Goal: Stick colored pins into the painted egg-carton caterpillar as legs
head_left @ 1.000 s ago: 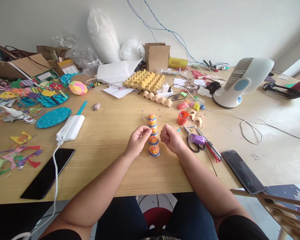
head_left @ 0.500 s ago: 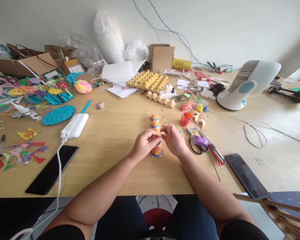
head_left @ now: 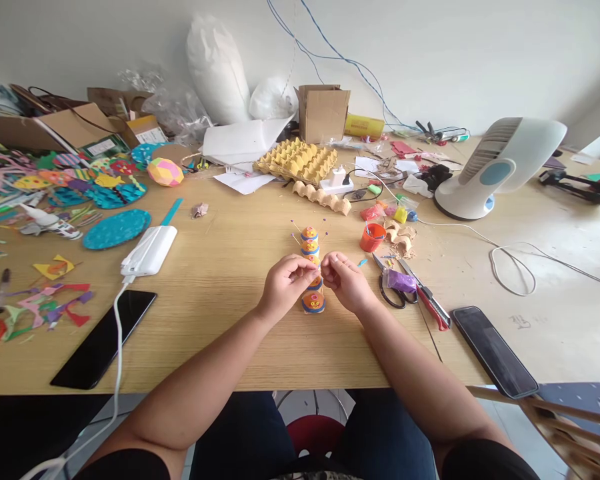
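Observation:
A row of small orange, yellow and blue craft cups (head_left: 310, 245) with purple-tipped pins stands in a line on the wooden table (head_left: 220, 320). My left hand (head_left: 285, 285) and my right hand (head_left: 347, 281) meet over the middle of the row, fingers pinched together. Both pinch something tiny that I cannot make out. The nearest cup (head_left: 313, 303) shows between my wrists; the cups under my fingers are hidden.
Scissors (head_left: 387, 283), a red cutter (head_left: 430, 303) and an orange pot (head_left: 372, 237) lie right of my hands. A phone (head_left: 495, 351) is near the right edge, another phone (head_left: 103, 339) and a white power bank (head_left: 150, 250) on the left. Egg trays (head_left: 297, 161), a fan (head_left: 495, 167) and paper crafts sit behind.
My hands, apart beside the row a second ago, have come together over its middle and now pinch at the same spot.

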Motion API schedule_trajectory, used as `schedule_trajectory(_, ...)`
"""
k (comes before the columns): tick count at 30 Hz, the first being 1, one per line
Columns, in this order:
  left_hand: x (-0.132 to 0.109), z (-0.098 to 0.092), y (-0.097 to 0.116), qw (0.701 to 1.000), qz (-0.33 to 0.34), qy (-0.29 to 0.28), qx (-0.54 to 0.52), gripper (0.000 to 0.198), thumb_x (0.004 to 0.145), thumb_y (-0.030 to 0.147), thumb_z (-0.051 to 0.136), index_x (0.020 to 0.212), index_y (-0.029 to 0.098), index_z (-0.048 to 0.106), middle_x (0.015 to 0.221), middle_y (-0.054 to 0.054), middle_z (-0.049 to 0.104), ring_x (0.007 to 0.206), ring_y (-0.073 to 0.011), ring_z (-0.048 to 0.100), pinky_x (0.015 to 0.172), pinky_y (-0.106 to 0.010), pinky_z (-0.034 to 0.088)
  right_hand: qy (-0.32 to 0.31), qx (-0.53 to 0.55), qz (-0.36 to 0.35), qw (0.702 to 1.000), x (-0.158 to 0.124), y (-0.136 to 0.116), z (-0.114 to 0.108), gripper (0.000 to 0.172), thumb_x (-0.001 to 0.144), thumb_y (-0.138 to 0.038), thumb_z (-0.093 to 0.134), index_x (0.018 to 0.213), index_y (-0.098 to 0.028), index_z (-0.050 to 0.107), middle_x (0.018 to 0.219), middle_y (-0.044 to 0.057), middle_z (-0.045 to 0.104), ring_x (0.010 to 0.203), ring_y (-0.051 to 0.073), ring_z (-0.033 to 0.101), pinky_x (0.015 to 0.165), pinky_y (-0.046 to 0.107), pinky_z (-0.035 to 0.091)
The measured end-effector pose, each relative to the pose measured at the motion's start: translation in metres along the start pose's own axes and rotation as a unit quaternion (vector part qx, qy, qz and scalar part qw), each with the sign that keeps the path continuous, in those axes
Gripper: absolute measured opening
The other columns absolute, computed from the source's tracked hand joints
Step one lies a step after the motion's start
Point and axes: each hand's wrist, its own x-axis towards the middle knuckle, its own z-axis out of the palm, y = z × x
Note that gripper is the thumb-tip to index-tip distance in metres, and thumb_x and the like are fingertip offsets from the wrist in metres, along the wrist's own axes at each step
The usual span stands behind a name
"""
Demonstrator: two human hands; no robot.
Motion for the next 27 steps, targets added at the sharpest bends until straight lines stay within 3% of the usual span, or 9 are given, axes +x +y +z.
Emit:
schedule_trajectory(4,0.0008,-0.0011,-0.0020,1.000,0.003,0.011,0.003,0.013,0.087,0.031,0.073,0.084,0.019,0.068,0.081,-0.001,0.064,0.069,-0.0109,0.055,0.064,-0.024,0.046,-0.028,0.016,0.057,0.998,-0.0012,-0.0032,-0.0023,0.029,0.077,-0.043,0.075,0.083,-0.018,0.061,0.062,-0.005,0.040,0.051,0.007,0.022,0.048,0.024,0.010)
schedule_trajectory(10,0.0007,-0.0032,-0.0042,0.997,0.058,0.010,0.050,0.010,0.087,0.029,0.074,0.087,0.020,0.070,0.085,-0.002,0.065,0.074,-0.0121,0.058,0.066,-0.025,0.049,-0.067,-0.020,0.096,0.993,-0.0028,-0.0049,-0.0041,0.039,0.072,-0.049,0.082,0.079,-0.016,0.065,0.055,-0.008,0.033,0.049,0.006,0.020,0.049,0.025,0.009)
schedule_trajectory(14,0.0020,-0.0066,-0.0048,0.985,0.127,0.000,0.113,0.007,0.087,0.026,0.074,0.091,0.021,0.071,0.087,-0.002,0.068,0.080,-0.0137,0.062,0.072,-0.027,0.051,-0.052,-0.030,0.100,0.993,-0.0011,-0.0055,-0.0058,0.041,0.065,-0.048,0.087,0.079,-0.015,0.068,0.054,-0.006,0.046,0.047,0.005,0.022,0.047,0.025,0.010)
schedule_trajectory(19,0.0023,-0.0077,-0.0049,0.972,0.164,-0.016,0.168,0.008,0.089,0.024,0.072,0.097,0.023,0.072,0.089,-0.003,0.071,0.083,-0.0157,0.064,0.077,-0.030,0.052,-0.035,-0.028,0.092,0.995,0.0007,-0.0044,-0.0075,0.037,0.062,-0.043,0.090,0.074,-0.015,0.069,0.056,-0.004,0.055,0.047,0.004,0.027,0.046,0.025,0.011)
schedule_trajectory(27,0.0041,-0.0101,-0.0036,0.962,0.199,-0.007,0.184,0.009,0.089,0.022,0.072,0.097,0.023,0.073,0.087,-0.001,0.071,0.082,-0.0147,0.063,0.077,-0.030,0.051,-0.032,-0.022,0.077,0.996,0.0007,-0.0030,-0.0082,0.038,0.062,-0.046,0.090,0.072,-0.017,0.068,0.049,-0.008,0.044,0.046,0.004,0.024,0.046,0.025,0.011)
